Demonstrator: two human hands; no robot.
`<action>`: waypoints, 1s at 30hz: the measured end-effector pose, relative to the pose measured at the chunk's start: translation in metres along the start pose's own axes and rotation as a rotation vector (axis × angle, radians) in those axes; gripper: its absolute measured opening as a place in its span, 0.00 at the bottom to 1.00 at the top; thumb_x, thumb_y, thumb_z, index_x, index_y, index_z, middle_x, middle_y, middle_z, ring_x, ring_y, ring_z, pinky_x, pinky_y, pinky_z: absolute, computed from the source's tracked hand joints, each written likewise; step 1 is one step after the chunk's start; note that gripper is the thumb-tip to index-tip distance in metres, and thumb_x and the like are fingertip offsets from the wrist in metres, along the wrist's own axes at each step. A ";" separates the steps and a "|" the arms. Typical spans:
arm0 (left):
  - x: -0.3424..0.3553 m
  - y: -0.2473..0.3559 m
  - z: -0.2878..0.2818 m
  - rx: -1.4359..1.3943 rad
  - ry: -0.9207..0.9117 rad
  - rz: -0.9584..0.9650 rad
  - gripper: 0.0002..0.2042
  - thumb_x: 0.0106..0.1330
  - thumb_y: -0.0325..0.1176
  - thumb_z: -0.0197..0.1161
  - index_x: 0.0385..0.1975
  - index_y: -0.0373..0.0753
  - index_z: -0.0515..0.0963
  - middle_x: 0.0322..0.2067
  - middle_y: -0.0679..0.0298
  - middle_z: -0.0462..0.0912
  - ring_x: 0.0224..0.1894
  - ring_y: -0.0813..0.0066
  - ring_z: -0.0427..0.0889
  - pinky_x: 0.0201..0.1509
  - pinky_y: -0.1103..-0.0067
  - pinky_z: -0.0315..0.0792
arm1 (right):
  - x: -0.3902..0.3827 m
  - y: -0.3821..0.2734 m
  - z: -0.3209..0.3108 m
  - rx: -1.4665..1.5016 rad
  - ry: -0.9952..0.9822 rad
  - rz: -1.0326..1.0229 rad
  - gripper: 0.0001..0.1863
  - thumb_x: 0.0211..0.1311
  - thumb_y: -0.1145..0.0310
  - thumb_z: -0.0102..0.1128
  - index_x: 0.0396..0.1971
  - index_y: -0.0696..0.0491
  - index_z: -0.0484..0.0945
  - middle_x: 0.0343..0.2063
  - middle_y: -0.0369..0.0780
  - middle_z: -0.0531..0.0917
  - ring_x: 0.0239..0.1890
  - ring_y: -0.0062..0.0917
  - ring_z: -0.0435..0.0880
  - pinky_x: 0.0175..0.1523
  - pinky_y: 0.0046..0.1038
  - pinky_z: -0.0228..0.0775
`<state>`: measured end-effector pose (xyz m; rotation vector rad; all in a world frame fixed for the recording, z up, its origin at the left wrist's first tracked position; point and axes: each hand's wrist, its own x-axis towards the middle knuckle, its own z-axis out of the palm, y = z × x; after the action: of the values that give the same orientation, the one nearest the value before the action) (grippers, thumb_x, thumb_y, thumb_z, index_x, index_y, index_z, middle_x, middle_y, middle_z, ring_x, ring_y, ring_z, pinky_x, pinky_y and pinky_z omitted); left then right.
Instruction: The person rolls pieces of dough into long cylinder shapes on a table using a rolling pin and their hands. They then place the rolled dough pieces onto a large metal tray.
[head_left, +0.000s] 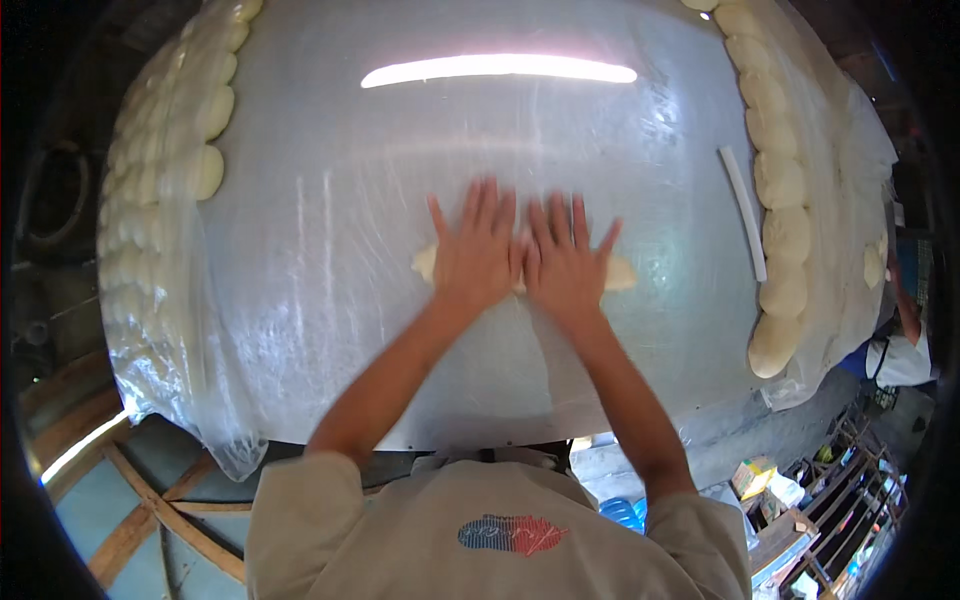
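Lying over the dough strip (621,275) on the metal table (340,340), the left hand (475,255) and right hand (567,262), spread flat, could thin its mostly hidden middle and tear it if they press unevenly.

Left hand (474,262), right hand (567,270) — both touch dough (622,274).

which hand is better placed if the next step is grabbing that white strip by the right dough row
The right hand, probably: it lies on the dough piece's end nearer the white strip; the left hand is farther across, with the right in between.
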<state>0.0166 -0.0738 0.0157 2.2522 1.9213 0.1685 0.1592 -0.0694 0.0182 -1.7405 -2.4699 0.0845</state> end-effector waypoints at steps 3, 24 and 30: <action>0.046 -0.004 -0.007 -0.090 0.376 -0.045 0.30 0.67 0.46 0.46 0.66 0.37 0.57 0.69 0.49 0.51 0.72 0.54 0.48 0.67 0.41 0.33 | 0.045 0.013 0.005 -0.040 0.148 0.102 0.28 0.66 0.53 0.37 0.65 0.43 0.63 0.66 0.43 0.62 0.70 0.40 0.53 0.65 0.68 0.23; -0.082 -0.001 0.002 -0.204 0.089 0.033 0.28 0.67 0.46 0.47 0.62 0.35 0.64 0.65 0.48 0.59 0.70 0.52 0.53 0.66 0.41 0.31 | -0.082 -0.058 0.010 0.157 0.079 0.034 0.30 0.63 0.52 0.43 0.63 0.50 0.64 0.65 0.49 0.62 0.69 0.41 0.57 0.67 0.62 0.29; -0.050 -0.021 0.002 -0.051 0.171 -0.012 0.26 0.68 0.46 0.45 0.61 0.35 0.65 0.64 0.48 0.61 0.69 0.53 0.55 0.65 0.39 0.34 | -0.011 -0.045 0.004 0.087 0.187 0.214 0.33 0.63 0.48 0.44 0.63 0.51 0.63 0.65 0.50 0.60 0.68 0.41 0.57 0.67 0.62 0.34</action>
<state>-0.0115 -0.1202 0.0110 2.2582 1.9880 0.4167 0.1205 -0.0952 0.0190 -1.8763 -2.1145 0.0450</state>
